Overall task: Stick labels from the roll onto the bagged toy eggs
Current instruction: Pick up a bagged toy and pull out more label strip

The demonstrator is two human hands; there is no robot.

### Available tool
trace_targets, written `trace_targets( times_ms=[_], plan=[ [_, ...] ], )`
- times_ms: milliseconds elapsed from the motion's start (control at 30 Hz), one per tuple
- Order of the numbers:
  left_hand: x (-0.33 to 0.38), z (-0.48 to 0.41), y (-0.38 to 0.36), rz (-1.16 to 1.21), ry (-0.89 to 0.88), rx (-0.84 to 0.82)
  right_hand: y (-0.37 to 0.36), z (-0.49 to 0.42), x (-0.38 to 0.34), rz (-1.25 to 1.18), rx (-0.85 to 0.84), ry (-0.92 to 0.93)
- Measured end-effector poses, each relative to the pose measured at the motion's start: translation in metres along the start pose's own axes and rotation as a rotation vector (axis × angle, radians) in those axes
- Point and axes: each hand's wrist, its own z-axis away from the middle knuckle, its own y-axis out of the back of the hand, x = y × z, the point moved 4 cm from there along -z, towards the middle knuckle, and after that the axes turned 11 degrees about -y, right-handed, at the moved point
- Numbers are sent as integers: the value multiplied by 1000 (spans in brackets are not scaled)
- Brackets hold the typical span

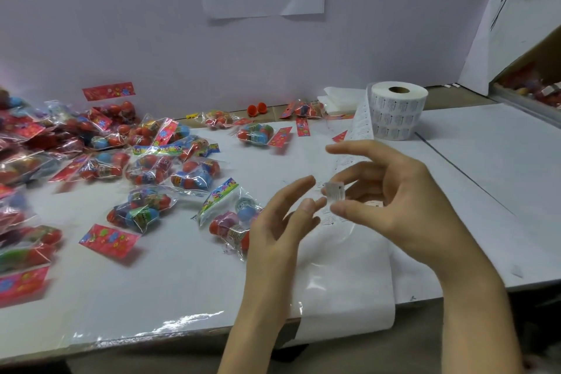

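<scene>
The white table is carrying everything: bagged toy eggs are lying heaped across its left half, and the label roll is standing on end at the back right, its backing strip trailing down toward the person. The nearest bag is lying flat just left of the hands, its coloured header pointing away. The right hand is pinching one small printed label between thumb and a finger, raised above the table; the left hand is hovering open, fingers loosely extended, tips just beside the label. Judging from this, the label is peeled and ready to go on. Doing it well probably means holding it by one edge only, steadying that bag with the free left hand, laying the label on a smooth stretch of film, and rubbing outward so no crease is forming
</scene>
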Motion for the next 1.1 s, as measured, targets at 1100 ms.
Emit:
trace_targets(
  times_ms=[1100],
  plan=[
    [2,-1,19,412,111,301,-34,-11,-1,-147,80,45]
  ],
)
